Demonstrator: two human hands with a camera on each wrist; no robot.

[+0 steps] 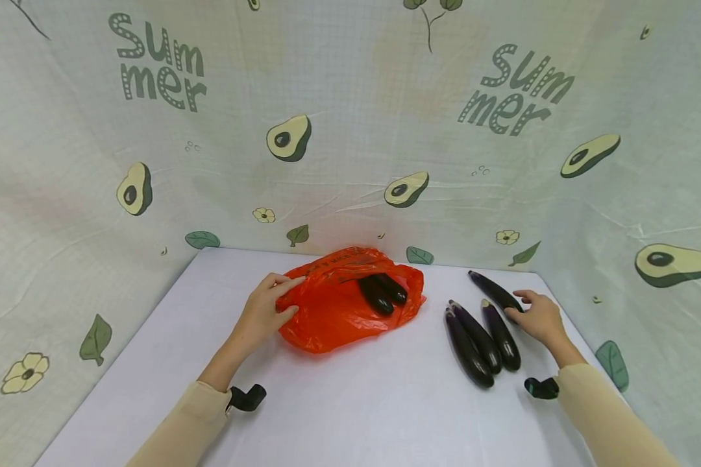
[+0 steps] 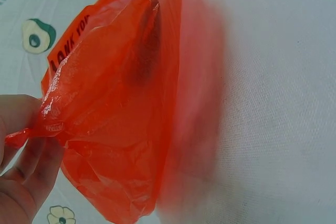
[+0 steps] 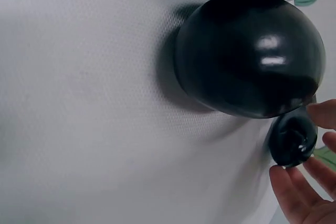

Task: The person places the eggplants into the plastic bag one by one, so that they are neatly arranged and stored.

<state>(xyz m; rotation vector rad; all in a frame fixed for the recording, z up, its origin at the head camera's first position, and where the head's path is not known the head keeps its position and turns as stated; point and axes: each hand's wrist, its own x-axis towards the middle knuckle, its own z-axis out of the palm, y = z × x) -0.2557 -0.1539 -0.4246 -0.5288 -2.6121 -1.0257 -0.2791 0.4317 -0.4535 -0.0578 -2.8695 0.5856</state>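
Looks like a makeshift curtained booth: white table (image 1: 350,408), printed cloth (image 1: 339,78) behind and on both sides, avocados (image 1: 289,138) and "summer" lettering (image 1: 158,61) on it. Cloth hides the room beyond; home or lab, can't tell.

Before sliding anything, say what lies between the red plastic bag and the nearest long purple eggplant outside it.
Bare white tabletop, shown in the head view.

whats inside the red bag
Two dark eggplants show inside the red bag. The bag covers their far ends, and anything deeper in its folds cannot be seen.
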